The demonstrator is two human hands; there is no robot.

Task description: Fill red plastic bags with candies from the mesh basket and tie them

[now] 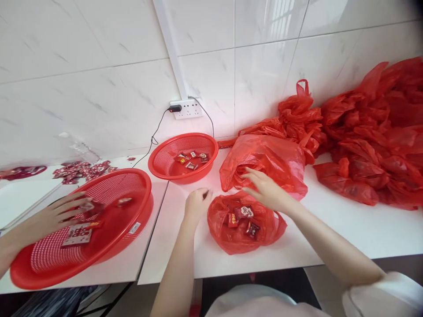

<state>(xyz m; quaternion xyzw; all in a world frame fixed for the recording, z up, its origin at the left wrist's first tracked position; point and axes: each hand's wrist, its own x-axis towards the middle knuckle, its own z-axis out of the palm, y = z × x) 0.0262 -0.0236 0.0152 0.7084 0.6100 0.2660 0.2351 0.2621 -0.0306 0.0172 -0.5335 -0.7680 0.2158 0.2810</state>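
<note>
Red, thin plastic is what we handle at the centre of the frame: our right hand (pixel 264 189) lies open, fingers spread, on the large bag (pixel 264 163), just above the small bag (pixel 243 222) holding about 4 wrapped candies (pixel 243 212). Our left hand (pixel 196 203) is curled shut just left of it, whether pinching anything we cannot tell. We judge the slack film could slip and spill candies onto the white table (pixel 346 233).

Packing workrm: tiled wall (pixel 99 66), red bag pile (pixel 373 132)
</note>
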